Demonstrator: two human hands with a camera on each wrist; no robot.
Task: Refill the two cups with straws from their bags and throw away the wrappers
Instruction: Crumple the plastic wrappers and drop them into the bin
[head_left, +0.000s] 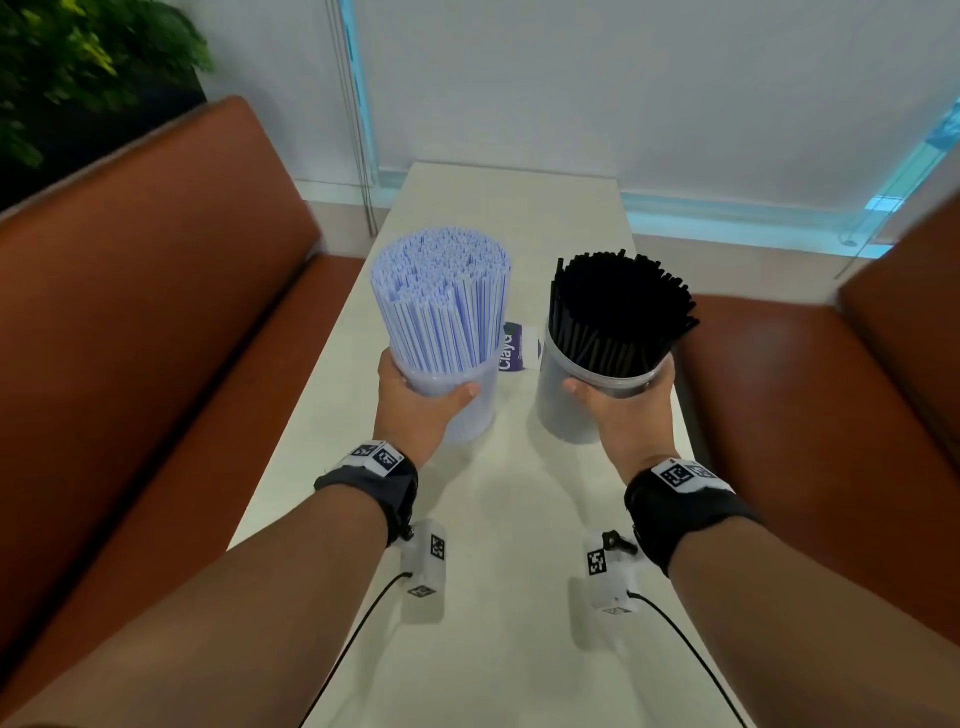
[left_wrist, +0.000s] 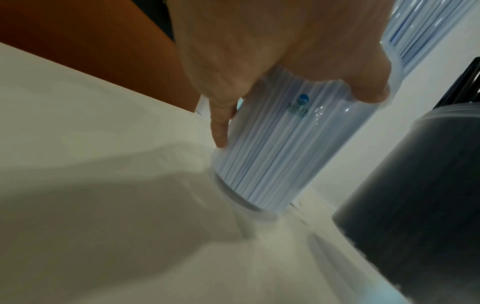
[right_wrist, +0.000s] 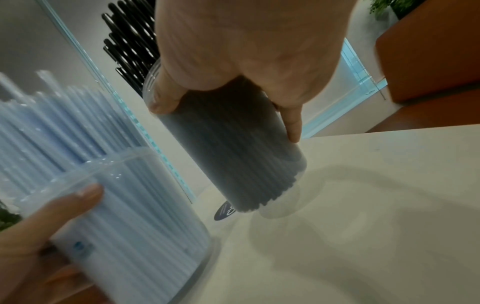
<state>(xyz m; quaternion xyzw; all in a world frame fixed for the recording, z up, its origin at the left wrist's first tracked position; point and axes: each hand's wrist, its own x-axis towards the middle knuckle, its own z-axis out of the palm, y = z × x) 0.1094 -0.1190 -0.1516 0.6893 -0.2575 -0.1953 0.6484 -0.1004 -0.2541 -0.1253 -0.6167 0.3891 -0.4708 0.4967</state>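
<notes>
Two clear plastic cups stand side by side on the pale table. The left cup is packed with white, blue-striped straws; my left hand grips it just under the rim, thumb across the front. The right cup is full of black straws; my right hand is wrapped round it near the rim. The left wrist view shows the striped cup tilted, its base close to the table. In the right wrist view the black cup also leans, its base near the tabletop.
A purple-and-white label or packet lies on the table behind and between the cups. Brown padded benches run along both long sides of the narrow table. A white wall and a plant stand beyond.
</notes>
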